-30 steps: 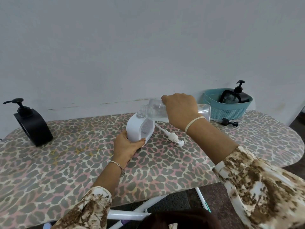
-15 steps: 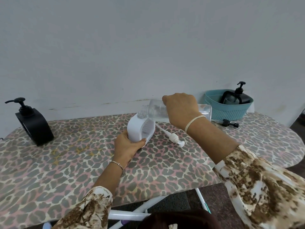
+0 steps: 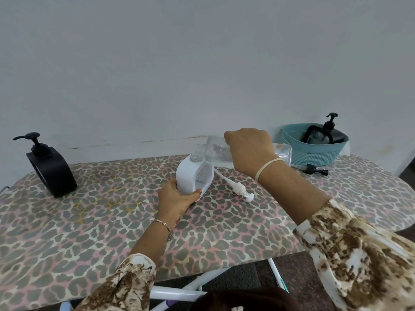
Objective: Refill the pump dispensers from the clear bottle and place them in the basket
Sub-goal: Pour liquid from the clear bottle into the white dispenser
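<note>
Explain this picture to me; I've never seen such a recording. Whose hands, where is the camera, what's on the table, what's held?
No machine here: a person's bare hands, filmed by one camera worn on the head, looking down. The left hand grips a white dispenser on the table. The right hand tips a clear bottle over its open neck. The white pump lies beside it. One black dispenser stands far left; another sits in the basket, a loose black pump lying before it.
</note>
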`<state>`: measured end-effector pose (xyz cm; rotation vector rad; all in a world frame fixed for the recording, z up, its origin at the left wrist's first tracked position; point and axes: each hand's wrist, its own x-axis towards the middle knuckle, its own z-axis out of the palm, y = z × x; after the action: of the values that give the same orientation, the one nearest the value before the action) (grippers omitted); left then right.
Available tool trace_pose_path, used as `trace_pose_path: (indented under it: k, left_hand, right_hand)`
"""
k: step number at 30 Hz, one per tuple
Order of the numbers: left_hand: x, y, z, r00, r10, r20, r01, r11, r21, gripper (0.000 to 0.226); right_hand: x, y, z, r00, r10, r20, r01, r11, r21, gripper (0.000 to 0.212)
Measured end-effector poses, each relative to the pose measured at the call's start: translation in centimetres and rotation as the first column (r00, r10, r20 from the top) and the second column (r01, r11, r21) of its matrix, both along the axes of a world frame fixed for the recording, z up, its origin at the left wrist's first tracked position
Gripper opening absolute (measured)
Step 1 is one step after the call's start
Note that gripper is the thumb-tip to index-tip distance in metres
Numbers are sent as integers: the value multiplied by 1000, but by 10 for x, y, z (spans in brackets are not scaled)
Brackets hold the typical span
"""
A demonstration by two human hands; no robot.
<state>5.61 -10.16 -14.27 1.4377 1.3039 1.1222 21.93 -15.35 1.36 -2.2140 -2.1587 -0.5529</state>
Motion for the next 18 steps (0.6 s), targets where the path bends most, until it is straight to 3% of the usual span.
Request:
trace_pose_path:
  k: [18]
  left_hand:
    - [0, 2, -3, 999, 24, -28, -25, 999, -21, 46]
  right_hand:
    - [-2, -1, 4, 999, 3, 41, -3, 1000, -16, 35]
